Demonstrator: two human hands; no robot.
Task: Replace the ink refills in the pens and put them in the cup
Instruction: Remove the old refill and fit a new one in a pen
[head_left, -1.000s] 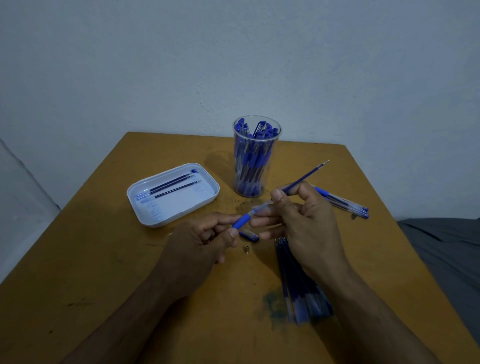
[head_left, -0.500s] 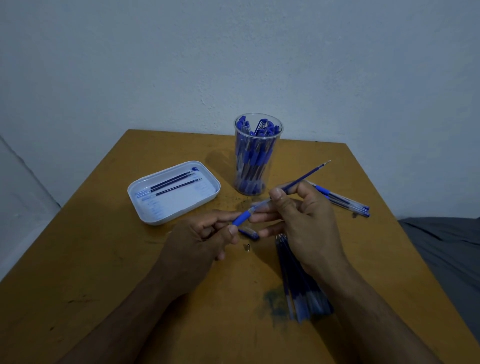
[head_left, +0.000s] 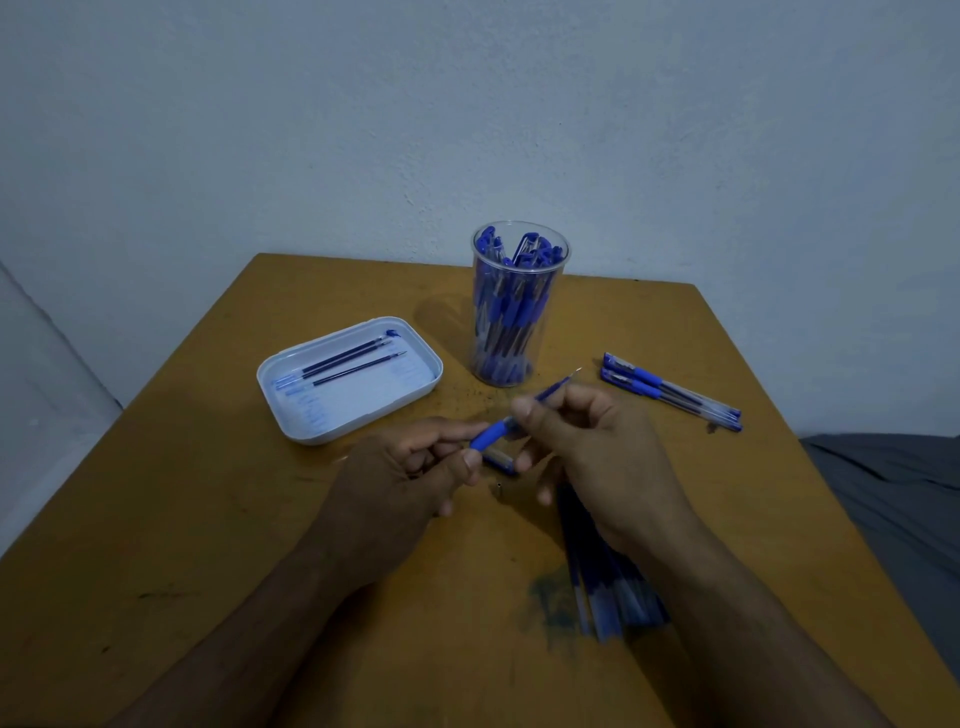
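My left hand (head_left: 410, 467) pinches a pen barrel (head_left: 488, 435) by its blue grip at the table's middle. My right hand (head_left: 587, 457) holds a thin blue refill (head_left: 558, 385) that runs into the barrel, its metal tip pointing up and right. A clear cup (head_left: 511, 306) packed with blue pens stands behind the hands. Two capped pens (head_left: 670, 391) lie to the right. A bundle of refills (head_left: 608, 582) lies under my right wrist, partly hidden. A blue cap (head_left: 500, 460) and a tiny metal piece (head_left: 498, 487) rest between the hands.
A white tray (head_left: 358, 410) with two refills sits at the left of the wooden table (head_left: 208, 519). A blue ink smear (head_left: 550, 597) marks the table near the front. A wall stands close behind, and grey fabric (head_left: 893, 493) lies off the table's right edge.
The refill has slid further into the barrel, so less of it sticks out past my right hand. Both hands stay in about the same place.
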